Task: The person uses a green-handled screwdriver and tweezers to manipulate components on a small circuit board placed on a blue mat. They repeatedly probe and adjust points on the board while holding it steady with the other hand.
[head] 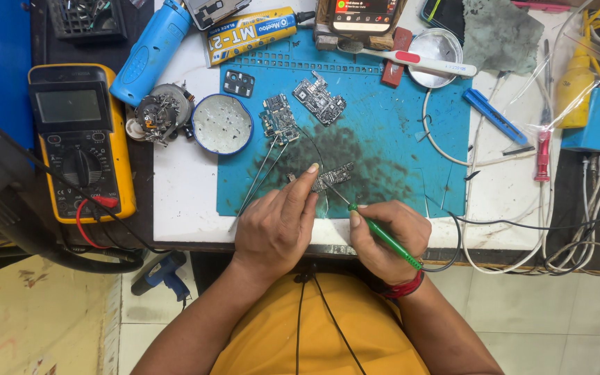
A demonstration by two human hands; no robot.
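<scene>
The small circuit board (332, 177) lies on the blue repair mat (411, 153), its long axis tilted up to the right. The left hand (277, 226) pins its near end with closed fingers. The right hand (388, 236) grips a green-handled screwdriver (383, 235), tip pointing up-left at the board. The mat sits on a white worktop (182, 187), a yellow multimeter (81, 139) at left.

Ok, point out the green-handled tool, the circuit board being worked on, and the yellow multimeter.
green-handled tool (385, 237), head view, mid handle.
circuit board (333, 175), head view, centre of board.
yellow multimeter (125, 149), head view, right yellow edge.
</scene>
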